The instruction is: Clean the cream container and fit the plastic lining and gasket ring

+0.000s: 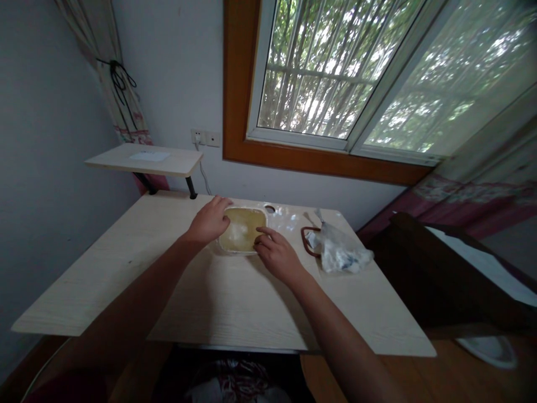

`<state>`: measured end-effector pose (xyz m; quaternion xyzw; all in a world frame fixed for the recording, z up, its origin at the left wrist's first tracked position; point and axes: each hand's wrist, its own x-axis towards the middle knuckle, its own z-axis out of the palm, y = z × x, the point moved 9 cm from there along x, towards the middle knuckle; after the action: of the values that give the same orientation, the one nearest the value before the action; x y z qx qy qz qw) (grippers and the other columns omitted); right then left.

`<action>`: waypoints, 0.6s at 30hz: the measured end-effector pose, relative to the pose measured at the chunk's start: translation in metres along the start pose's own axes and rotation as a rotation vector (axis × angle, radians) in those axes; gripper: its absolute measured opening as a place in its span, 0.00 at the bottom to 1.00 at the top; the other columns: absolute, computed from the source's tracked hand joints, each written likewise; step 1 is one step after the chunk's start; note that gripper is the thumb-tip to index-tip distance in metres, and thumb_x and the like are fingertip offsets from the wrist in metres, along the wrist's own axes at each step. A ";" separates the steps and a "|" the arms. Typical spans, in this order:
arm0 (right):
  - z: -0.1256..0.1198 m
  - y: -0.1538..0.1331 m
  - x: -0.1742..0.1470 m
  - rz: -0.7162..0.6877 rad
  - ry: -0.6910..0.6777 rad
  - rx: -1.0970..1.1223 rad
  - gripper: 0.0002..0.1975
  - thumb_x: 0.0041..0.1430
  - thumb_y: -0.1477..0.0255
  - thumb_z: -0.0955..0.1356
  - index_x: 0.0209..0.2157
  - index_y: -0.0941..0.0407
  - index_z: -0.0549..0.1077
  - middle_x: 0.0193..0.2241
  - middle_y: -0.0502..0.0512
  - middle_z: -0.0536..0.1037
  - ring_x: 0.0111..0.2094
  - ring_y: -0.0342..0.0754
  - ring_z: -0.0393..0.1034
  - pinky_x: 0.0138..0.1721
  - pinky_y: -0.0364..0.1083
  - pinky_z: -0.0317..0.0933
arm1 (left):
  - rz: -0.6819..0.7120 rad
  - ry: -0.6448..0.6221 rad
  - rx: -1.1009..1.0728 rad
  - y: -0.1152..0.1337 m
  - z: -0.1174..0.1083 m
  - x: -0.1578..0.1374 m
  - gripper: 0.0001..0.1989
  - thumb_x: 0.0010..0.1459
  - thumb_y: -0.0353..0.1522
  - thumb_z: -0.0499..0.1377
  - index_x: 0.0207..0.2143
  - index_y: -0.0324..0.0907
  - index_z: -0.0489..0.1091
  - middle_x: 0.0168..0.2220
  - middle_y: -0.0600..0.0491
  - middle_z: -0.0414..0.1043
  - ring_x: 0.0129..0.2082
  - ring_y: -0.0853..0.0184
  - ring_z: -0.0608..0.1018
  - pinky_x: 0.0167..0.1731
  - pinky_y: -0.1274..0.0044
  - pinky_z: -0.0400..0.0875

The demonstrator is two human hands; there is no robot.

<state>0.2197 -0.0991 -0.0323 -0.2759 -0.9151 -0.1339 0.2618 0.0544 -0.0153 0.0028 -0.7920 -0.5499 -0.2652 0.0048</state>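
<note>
A shallow rectangular tub with a pale rim and a yellowish inside lies on the light wooden desk. My left hand grips its far left corner, thumb over the rim and fingers along the back edge. My right hand reaches over the tub's right side. Its index finger is stretched out above the inside, and the other fingers are bent and a little apart near the rim. Nothing shows in the right hand. Whether the yellowish inside is bare or filled I cannot tell.
To the right lies a clear plastic bag with whitish contents, beside a reddish-brown handle-like loop. A raised shelf bearing a paper sheet stands at the back left. Behind the tub is a cable hole in the desk.
</note>
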 end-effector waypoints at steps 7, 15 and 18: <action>0.001 -0.006 0.002 -0.016 0.006 0.014 0.07 0.67 0.78 0.67 0.37 0.57 0.78 0.39 0.58 0.78 0.61 0.56 0.65 0.60 0.54 0.65 | -0.073 -0.036 0.161 0.008 -0.003 0.000 0.22 0.55 0.20 0.52 0.51 0.42 0.68 0.49 0.44 0.70 0.45 0.60 0.77 0.44 0.70 0.72; 0.001 0.006 -0.008 0.012 0.005 0.045 0.08 0.67 0.80 0.66 0.38 0.58 0.78 0.40 0.59 0.79 0.64 0.57 0.62 0.60 0.55 0.66 | -0.056 -0.004 0.085 0.010 -0.008 0.005 0.15 0.60 0.33 0.59 0.50 0.42 0.71 0.48 0.46 0.72 0.49 0.58 0.75 0.51 0.69 0.69; -0.001 0.011 -0.011 0.029 0.011 0.064 0.09 0.67 0.80 0.65 0.39 0.57 0.78 0.41 0.58 0.80 0.66 0.57 0.59 0.62 0.58 0.63 | 0.014 0.017 0.044 0.015 -0.014 0.007 0.11 0.61 0.34 0.58 0.45 0.42 0.73 0.46 0.47 0.74 0.48 0.59 0.76 0.51 0.71 0.69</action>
<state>0.2337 -0.0954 -0.0365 -0.2799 -0.9133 -0.1021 0.2776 0.0635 -0.0195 0.0223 -0.7932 -0.5501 -0.2596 0.0287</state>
